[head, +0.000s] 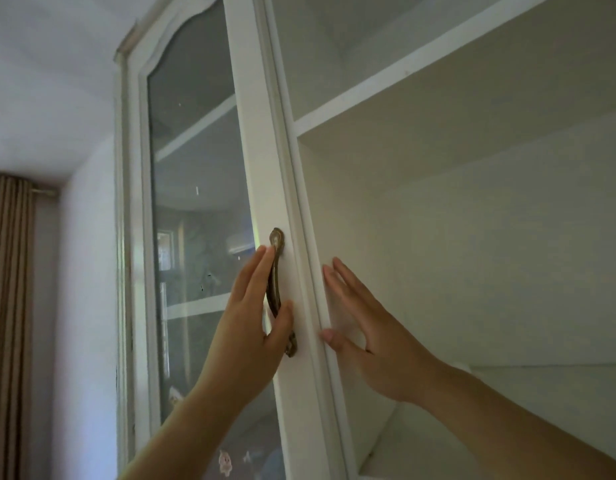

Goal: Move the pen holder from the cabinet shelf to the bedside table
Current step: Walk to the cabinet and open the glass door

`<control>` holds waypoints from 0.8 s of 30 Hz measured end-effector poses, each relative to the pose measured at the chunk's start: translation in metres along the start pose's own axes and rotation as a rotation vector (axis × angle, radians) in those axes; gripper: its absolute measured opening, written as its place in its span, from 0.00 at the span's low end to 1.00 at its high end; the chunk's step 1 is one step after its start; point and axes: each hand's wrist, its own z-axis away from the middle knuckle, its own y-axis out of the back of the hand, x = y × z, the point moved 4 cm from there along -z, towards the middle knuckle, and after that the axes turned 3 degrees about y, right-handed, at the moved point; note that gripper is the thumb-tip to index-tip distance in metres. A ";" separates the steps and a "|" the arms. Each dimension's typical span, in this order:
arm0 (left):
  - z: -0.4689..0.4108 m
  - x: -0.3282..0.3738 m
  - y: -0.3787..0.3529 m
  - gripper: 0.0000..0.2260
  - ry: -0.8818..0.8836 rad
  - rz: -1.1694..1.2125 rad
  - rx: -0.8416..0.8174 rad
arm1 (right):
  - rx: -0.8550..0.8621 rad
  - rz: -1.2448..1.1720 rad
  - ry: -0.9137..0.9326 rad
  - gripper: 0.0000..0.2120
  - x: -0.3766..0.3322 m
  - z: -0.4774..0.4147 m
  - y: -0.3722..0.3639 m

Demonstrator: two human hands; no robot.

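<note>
No pen holder is in view. A white cabinet door with a glass pane stands in front of me. It carries a curved bronze handle. My left hand is on that handle, fingers straight along its left side and thumb hooked over its right side. My right hand lies flat with spread fingers against the door's right edge, holding nothing. To the right, the open cabinet section shows bare white shelves.
A lower shelf edge runs behind my right forearm. Brown curtains hang at the far left beside a white wall. Small pale figures show faintly through the bottom of the glass.
</note>
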 end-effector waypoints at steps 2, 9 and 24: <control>0.000 -0.001 0.000 0.29 0.012 -0.004 -0.001 | 0.008 0.006 -0.004 0.32 0.000 0.000 -0.001; -0.002 0.002 0.004 0.29 0.019 0.006 -0.017 | 0.024 -0.019 -0.010 0.32 0.000 -0.002 -0.001; 0.013 0.008 0.042 0.29 0.025 0.102 -0.046 | 0.076 0.002 -0.033 0.34 -0.060 0.013 0.003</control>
